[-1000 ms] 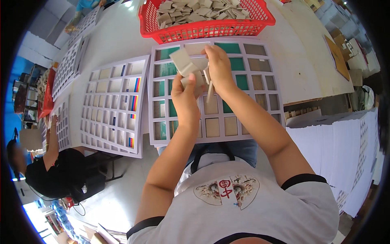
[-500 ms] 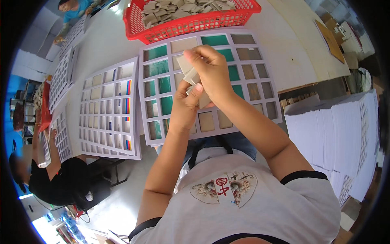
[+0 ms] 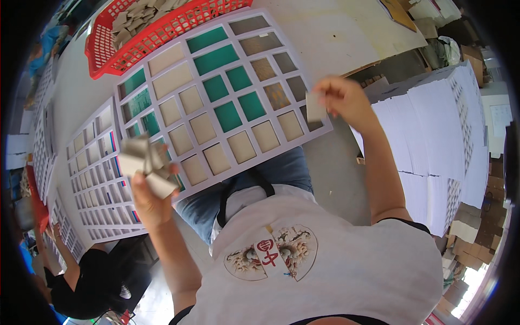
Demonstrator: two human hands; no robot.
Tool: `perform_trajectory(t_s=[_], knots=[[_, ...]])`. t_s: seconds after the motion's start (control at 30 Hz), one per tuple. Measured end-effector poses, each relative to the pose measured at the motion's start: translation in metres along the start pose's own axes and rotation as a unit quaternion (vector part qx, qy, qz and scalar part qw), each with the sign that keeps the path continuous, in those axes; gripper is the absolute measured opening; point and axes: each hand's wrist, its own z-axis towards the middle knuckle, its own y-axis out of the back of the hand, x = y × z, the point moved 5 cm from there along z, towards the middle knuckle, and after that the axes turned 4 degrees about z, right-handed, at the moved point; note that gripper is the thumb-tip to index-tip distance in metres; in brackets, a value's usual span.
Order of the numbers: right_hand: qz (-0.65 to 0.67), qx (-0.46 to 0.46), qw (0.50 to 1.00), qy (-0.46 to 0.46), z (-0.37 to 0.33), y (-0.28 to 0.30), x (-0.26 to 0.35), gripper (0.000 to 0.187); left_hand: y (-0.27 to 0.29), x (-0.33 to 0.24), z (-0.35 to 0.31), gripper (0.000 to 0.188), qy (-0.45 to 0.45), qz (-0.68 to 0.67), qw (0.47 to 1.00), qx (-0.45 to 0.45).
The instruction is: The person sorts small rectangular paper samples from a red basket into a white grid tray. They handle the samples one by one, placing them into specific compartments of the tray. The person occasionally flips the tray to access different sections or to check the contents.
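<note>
My left hand [image 3: 151, 200] grips a fanned stack of grey-beige cardboard pieces [image 3: 143, 158] over the left side of a white grid frame [image 3: 327, 128]. Between the fingertips of my right hand [image 3: 346, 103] is a single cardboard piece [image 3: 314, 107], held by the frame's near right corner cell. Beige pieces fill several of its cells, among them a cardboard piece [image 3: 242, 147] in the near row. Through other cells shows a green surface [image 3: 228, 116], and some on the right look grey or brown. My left hand and the stack are blurred.
Beyond the frame stands a red plastic basket [image 3: 157, 35] heaped with cardboard pieces. Another white grid frame [image 3: 115, 111] lies at the left on the pale table [image 3: 325, 32]. Tall stacks of white sheets [image 3: 417, 119] rise at the right. A co-worker in black [image 3: 92, 281] works at lower left.
My hands, together over the frame before, have moved apart. The left went left and nearer with the stack; the right went right with one piece. The view has turned, uncovering more filled cells.
</note>
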Motion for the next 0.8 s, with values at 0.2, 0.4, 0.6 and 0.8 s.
perform_trajectory(t_s=[0.2, 0.4, 0.6, 0.8], knots=[[-0.128, -0.053, 0.98, 0.144, -0.014, -0.011, -0.009, 0.02, 0.059, -0.002, -0.053, 0.066, -0.016, -0.023, 0.997, -0.066], [-0.396, 0.019, 0.894, 0.21, -0.05, -0.033, 0.003, 0.048, 0.113, -0.024, -0.09, 0.065, -0.094, -0.002, 0.979, -0.179], [-0.463, -0.143, 0.863, 0.142, -0.081, -0.059, -0.03, 0.069, 0.174, -0.039, -0.122, 0.063, -0.157, 0.02, 0.935, -0.316], [-0.509, -0.15, 0.831, 0.168, -0.094, -0.092, -0.014, 0.056, 0.238, -0.043, -0.166, 0.064, -0.181, -0.027, 0.917, -0.355]])
